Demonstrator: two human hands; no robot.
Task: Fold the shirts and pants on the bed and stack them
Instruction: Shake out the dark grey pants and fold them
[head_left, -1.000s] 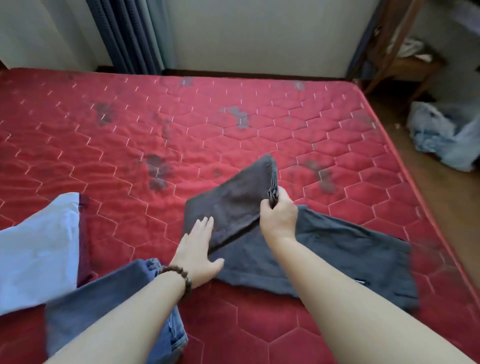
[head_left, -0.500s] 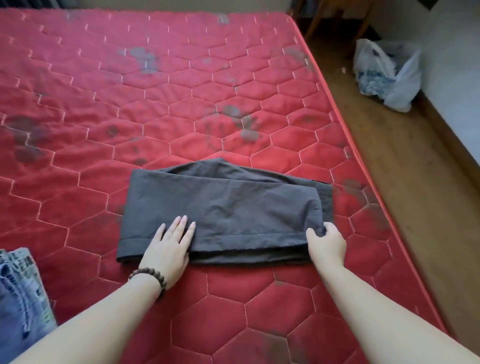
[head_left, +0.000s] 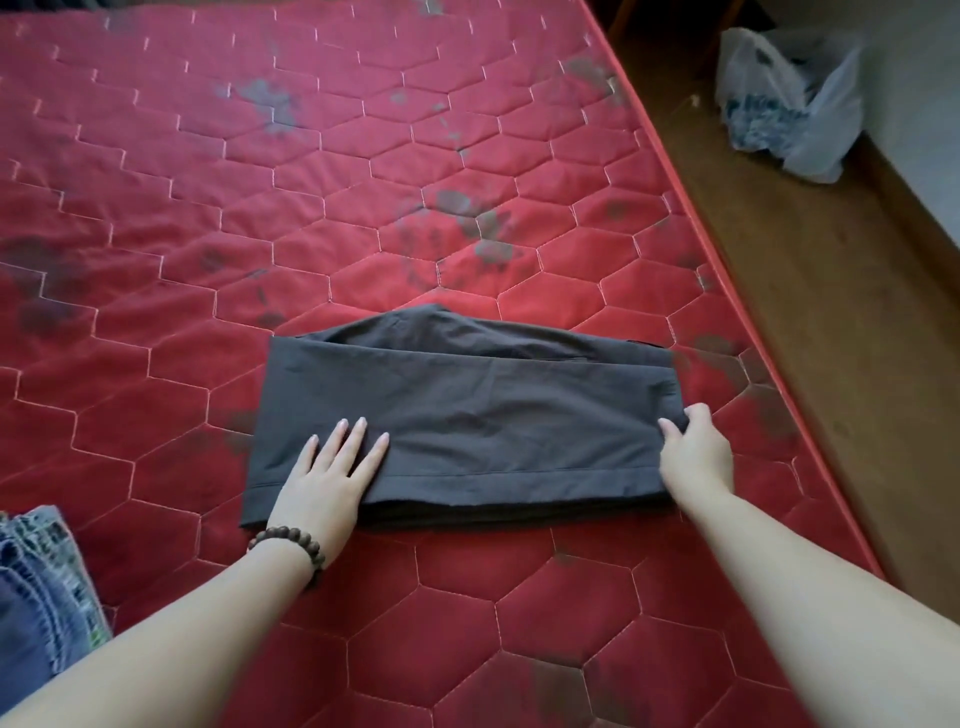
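Dark grey pants lie folded into a flat rectangle on the red quilted mattress, near its right edge. My left hand rests flat on the near left part of the pants, fingers straight and spread. My right hand is at the right end of the fold, with its thumb and fingers curled around the cloth's edge. Blue jeans lie at the lower left corner of the view, only partly in frame.
The mattress's right edge runs diagonally, with brown wooden floor beyond it. A white plastic bag with cloth inside sits on the floor by the wall at the upper right.
One second ago my right hand held a pant leg up over the spread pants. Now the pants lie folded over, my right hand at their right end. The view has swung right and down.
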